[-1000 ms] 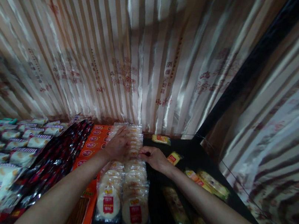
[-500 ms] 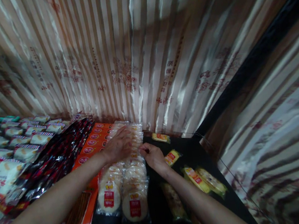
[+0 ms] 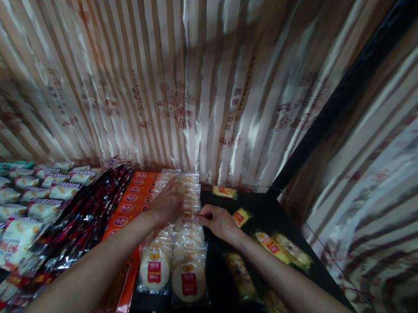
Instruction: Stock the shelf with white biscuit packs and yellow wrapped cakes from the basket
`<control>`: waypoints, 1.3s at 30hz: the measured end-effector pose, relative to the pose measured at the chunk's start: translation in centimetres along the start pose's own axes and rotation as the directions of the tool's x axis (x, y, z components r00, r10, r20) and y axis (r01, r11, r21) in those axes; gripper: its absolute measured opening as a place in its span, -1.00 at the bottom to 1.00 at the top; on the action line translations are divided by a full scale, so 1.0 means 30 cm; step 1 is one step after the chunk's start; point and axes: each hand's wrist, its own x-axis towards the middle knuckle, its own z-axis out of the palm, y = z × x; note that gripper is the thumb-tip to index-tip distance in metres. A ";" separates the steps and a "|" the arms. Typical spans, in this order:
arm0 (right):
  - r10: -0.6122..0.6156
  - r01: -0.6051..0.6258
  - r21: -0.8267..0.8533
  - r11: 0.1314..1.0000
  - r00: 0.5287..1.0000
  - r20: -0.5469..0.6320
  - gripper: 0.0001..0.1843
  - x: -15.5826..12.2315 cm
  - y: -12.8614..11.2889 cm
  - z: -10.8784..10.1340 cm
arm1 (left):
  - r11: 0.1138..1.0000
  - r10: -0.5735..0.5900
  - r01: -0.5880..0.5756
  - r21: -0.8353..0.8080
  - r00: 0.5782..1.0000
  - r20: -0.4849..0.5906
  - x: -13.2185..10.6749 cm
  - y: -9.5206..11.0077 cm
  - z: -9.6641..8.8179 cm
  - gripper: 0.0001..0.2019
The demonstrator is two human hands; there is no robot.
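Currently, two rows of round, pale crackers in clear plastic packets (image 3: 189, 281) lie on the black table (image 3: 217, 270), going from near to far. Over their far part is the left hand (image 3: 167, 204), fingers extended and apart. The right hand (image 3: 216, 220) is at the right edge of these rows, thumb and forefinger close together — whether they pinch the plastic, I cannot tell. Long orange printed packets (image 3: 132, 196) lie just to the left, small yellow packets (image 3: 224, 192) to the right.

- Before me, a black tabletop (image 3: 275, 209).
- At my eleven o'clock, two overlapping rows of round, clear-wrapped crackers (image 3: 189, 284).
- Between my ten and eleven, orange packets (image 3: 125, 210), shiny dark-red packets (image 3: 86, 211) and white packets (image 3: 19, 241).
- At my one, scattered yellowish packets (image 3: 268, 244).
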 end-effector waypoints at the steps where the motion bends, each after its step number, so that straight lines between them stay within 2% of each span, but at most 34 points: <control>1: -0.009 0.009 0.027 1.000 1.000 0.008 -0.86 0.005 0.006 0.006 | 1.000 0.000 0.000 -0.002 1.000 0.001 -0.001 -0.001 0.001 -0.98; 8: 0.006 0.002 0.110 0.994 0.998 -0.068 -0.86 -0.006 -0.010 0.030 | 0.999 0.000 0.001 -0.038 1.000 0.021 -0.004 -0.012 0.004 -0.94; 11: 0.049 -0.038 0.161 0.986 0.997 -0.064 -0.86 -0.019 -0.029 0.025 | 0.998 -0.014 0.013 -0.067 1.000 -0.014 -0.017 -0.010 -0.003 -0.88; 16: 0.077 -0.062 0.239 0.969 0.995 -0.056 -0.84 -0.013 -0.031 0.036 | 0.994 0.085 -0.084 -0.064 0.996 0.000 -0.045 -0.011 0.004 -0.85; 18: 0.064 -0.044 0.218 0.975 0.994 -0.085 -0.83 -0.013 -0.029 0.041 | 0.996 0.076 -0.075 -0.046 0.997 0.002 -0.050 -0.007 0.011 -0.85; 22: 0.006 -0.006 0.004 1.000 0.974 -0.224 -0.80 -0.039 -0.028 0.029 | 0.999 0.033 -0.032 -0.028 0.999 0.031 -0.045 0.013 0.004 -0.92; 25: 0.015 -0.027 -0.083 0.996 0.991 -0.133 -0.75 -0.067 -0.023 0.016 | 0.999 0.050 -0.049 -0.018 0.998 0.046 -0.041 0.025 -0.009 -0.95; 27: 0.019 -0.022 -0.071 0.997 0.999 -0.037 -0.74 -0.077 -0.016 0.016 | 0.998 0.059 -0.058 -0.019 0.998 0.038 -0.041 0.026 -0.011 -0.95; 29: 0.012 -0.012 -0.012 1.000 1.000 0.006 -0.76 -0.078 -0.009 0.023 | 0.998 0.057 -0.057 -0.025 0.998 0.029 -0.044 0.021 -0.005 -0.96; 36: 0.060 -0.055 0.119 0.991 0.998 -0.035 -0.83 -0.072 -0.026 0.048 | 0.998 0.014 -0.013 -0.068 1.000 0.018 -0.049 -0.002 0.025 -0.96; 39: 0.052 -0.044 0.098 0.994 0.995 -0.079 -0.84 -0.080 -0.036 0.052 | 0.995 0.067 -0.065 -0.078 0.997 0.023 -0.046 0.000 0.012 -0.96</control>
